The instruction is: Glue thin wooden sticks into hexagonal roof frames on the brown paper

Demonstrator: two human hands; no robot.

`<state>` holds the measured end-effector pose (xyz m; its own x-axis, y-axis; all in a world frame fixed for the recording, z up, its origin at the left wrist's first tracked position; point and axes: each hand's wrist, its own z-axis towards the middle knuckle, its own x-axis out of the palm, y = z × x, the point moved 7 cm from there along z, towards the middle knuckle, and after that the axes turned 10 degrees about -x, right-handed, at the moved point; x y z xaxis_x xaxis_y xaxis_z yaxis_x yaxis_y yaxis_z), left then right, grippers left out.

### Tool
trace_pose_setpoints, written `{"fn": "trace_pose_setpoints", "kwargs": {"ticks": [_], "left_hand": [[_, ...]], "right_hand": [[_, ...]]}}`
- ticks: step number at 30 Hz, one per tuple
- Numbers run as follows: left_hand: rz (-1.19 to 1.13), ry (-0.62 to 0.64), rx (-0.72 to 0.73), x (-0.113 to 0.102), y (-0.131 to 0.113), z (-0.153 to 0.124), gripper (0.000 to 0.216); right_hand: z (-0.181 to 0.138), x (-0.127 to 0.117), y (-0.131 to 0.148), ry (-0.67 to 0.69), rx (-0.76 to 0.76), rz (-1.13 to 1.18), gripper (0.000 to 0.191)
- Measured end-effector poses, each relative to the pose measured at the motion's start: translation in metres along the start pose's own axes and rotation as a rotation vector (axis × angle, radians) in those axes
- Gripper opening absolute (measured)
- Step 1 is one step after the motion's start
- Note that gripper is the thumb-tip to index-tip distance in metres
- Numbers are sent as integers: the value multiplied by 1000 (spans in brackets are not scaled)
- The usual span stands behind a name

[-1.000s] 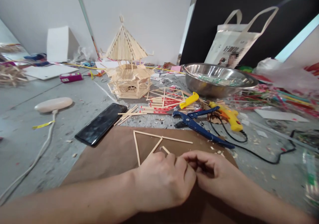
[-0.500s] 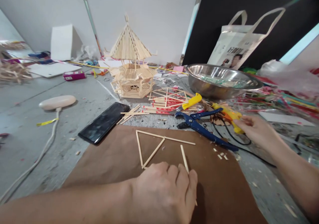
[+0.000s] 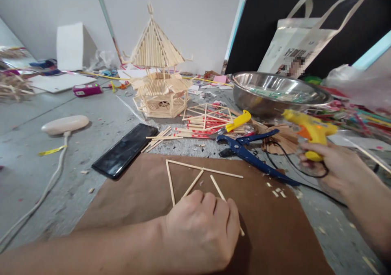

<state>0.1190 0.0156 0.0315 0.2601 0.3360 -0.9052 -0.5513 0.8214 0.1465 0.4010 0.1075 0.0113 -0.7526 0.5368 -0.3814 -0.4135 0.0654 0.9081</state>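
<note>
On the brown paper: stick frame, my left hand curled over its near corner, apparently pinning a loose stick. Right hand grips the glue gun aloft; its cord may drag the frame.

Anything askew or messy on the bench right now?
One loose stick lies askew beside the frame, apparently unjoined, passing under the left hand. Wood chips litter the paper nearby. Right hand holds the glue gun. Nothing looks broken.

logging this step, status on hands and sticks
Left hand pins stick by frame on brown paper. Right hand grips glue gun, off the table. Cutters lie between hands.
</note>
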Motion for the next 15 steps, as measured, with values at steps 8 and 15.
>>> {"fn": "trace_pose_setpoints", "kwargs": {"ticks": [8, 15], "left_hand": [[-103, -164, 46, -19, -11, -2, 22], [-79, -134, 97, -18, -15, -5, 29]], "right_hand": [[-29, 24, 26, 200, 52, 360, 26], [-65, 51, 38, 368, -40, 345, 12]]}}
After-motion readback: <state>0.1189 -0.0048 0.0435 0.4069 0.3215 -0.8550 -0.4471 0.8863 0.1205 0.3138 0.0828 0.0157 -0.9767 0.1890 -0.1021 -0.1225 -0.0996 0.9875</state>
